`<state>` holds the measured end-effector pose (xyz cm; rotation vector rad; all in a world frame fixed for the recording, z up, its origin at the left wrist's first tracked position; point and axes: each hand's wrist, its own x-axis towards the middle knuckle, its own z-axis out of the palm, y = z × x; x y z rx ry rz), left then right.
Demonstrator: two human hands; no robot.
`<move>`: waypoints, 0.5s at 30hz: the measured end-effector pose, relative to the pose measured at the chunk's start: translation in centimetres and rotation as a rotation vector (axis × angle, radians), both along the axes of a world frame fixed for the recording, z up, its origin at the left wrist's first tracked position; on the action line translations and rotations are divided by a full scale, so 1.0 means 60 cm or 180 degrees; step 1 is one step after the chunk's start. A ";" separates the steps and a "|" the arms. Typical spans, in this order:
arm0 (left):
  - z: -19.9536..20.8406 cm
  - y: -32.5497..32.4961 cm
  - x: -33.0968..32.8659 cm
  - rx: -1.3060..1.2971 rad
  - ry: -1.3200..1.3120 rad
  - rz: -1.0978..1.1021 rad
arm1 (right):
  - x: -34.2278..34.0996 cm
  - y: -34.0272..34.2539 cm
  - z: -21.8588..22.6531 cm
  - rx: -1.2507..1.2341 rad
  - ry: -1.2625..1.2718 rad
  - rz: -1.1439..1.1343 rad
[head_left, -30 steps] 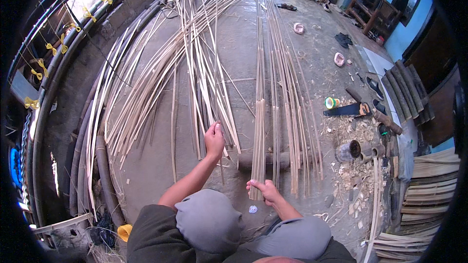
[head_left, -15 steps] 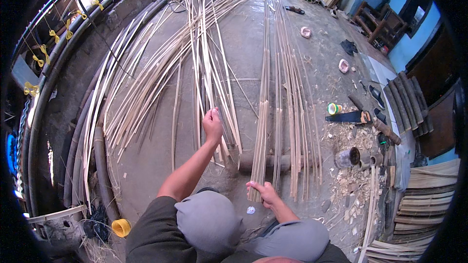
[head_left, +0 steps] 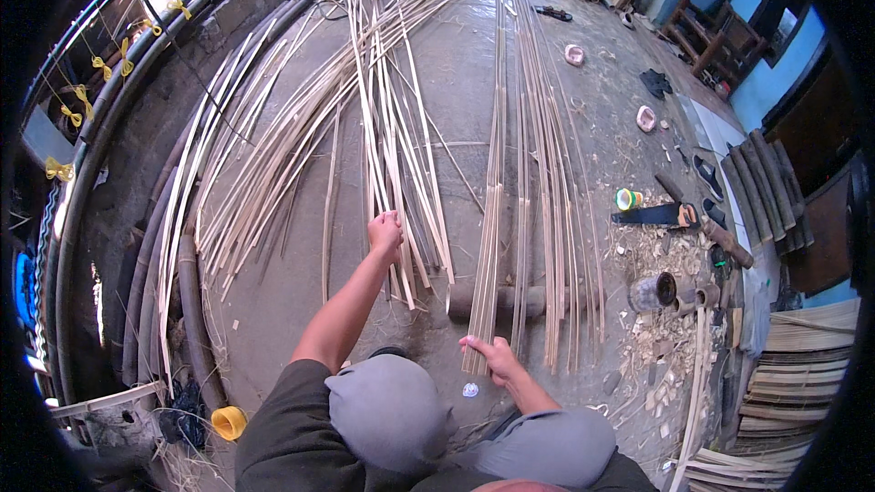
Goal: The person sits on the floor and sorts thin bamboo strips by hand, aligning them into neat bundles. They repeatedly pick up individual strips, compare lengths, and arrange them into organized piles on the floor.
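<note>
Long, pale bamboo strips (head_left: pixel 301 118) lie in a loose, crossing pile on the floor ahead and to the left. Over the near part of this pile, my left hand (head_left: pixel 386 231) is closed, with a thin bamboo strip (head_left: pixel 365 137) running into its fingers. My right hand (head_left: pixel 497 360) grips the near end of a narrow bundle of bamboo strips (head_left: pixel 488 264), thumb on top. That bundle rests across a thick bamboo pole (head_left: pixel 462 302) lying crosswise. Just right of it, more bamboo strips (head_left: pixel 551 182) are laid out lengthwise across the same pole.
At right lie a handsaw (head_left: pixel 654 216), a green and yellow cup (head_left: pixel 628 199), a jar (head_left: pixel 652 292) and wood shavings (head_left: pixel 647 346). Split bamboo (head_left: pixel 793 374) is stacked at the lower right. Bamboo poles (head_left: pixel 196 319) and a yellow ring-shaped object (head_left: pixel 228 423) lie at left.
My left hand has shifted slightly left and nearer to me over the pile, still closed. My right hand stays on the bundle's near end.
</note>
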<state>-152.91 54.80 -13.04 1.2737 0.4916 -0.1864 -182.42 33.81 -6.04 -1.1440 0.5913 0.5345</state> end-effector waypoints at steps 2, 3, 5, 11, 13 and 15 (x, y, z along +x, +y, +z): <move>-0.023 0.001 0.013 0.0429 -0.0035 0.0018 | 0.002 -0.002 -0.001 -0.0064 -0.0011 0.0012; -0.031 -0.002 0.022 0.0236 -0.0061 -0.0060 | 0.001 -0.004 -0.007 -0.0132 -0.0027 0.0016; -0.051 0.017 0.040 -0.0098 -0.0107 -0.0165 | 0.003 0.000 -0.008 -0.0128 -0.0038 0.0077; -0.036 -0.020 0.000 0.3417 -0.2003 -0.0037 | 0.010 0.009 0.000 -0.0018 -0.0161 0.0140; -0.010 -0.072 -0.076 0.2513 -0.1724 -0.1130 | 0.005 0.004 -0.002 -0.0014 -0.0201 0.0078; 0.055 -0.122 -0.164 0.0622 -0.0269 -0.2524 | -0.006 -0.007 -0.027 0.0041 -0.0287 -0.0029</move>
